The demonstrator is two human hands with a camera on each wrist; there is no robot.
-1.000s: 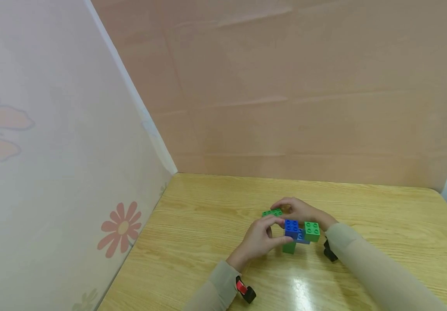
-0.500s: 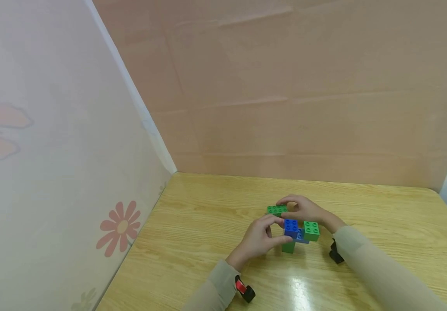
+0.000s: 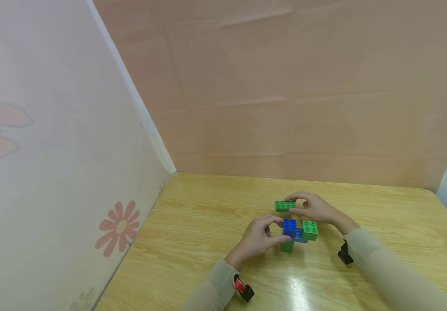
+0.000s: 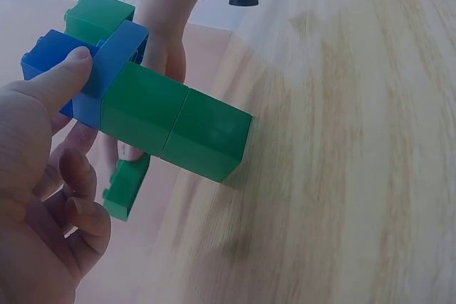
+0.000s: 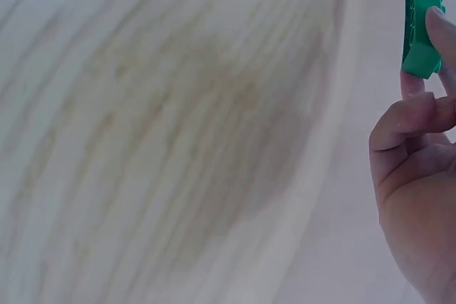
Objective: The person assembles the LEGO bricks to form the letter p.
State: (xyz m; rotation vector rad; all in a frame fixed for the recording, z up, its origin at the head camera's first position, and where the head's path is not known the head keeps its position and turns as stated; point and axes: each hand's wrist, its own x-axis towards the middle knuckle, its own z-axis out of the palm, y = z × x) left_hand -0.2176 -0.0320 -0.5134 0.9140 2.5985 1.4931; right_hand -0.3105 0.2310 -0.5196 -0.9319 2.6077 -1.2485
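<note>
My left hand (image 3: 257,236) pinches the dark blue brick (image 3: 290,227) on top of a small building-block structure. Under that brick lies a lighter blue brick (image 3: 301,239), which also bears a bright green brick (image 3: 310,231) on its right end. In the left wrist view, a column of two green bricks (image 4: 174,120) supports the blue one and stands on the table. Farther back, my right hand (image 3: 316,208) pinches a long, studded green brick (image 3: 283,207) between thumb and fingers. The right wrist view shows this green brick (image 5: 423,30) held apart from the structure.
The wooden table (image 3: 208,198) reaches back to a plain tan wall covering (image 3: 247,108). A pale wall (image 3: 60,151) with printed flowers runs along the left side. Both wrists wear black camera mounts (image 3: 245,291).
My right hand has moved right and slightly back with the long green brick, away from the structure. My left hand keeps its hold on the dark blue brick, nearly still.
</note>
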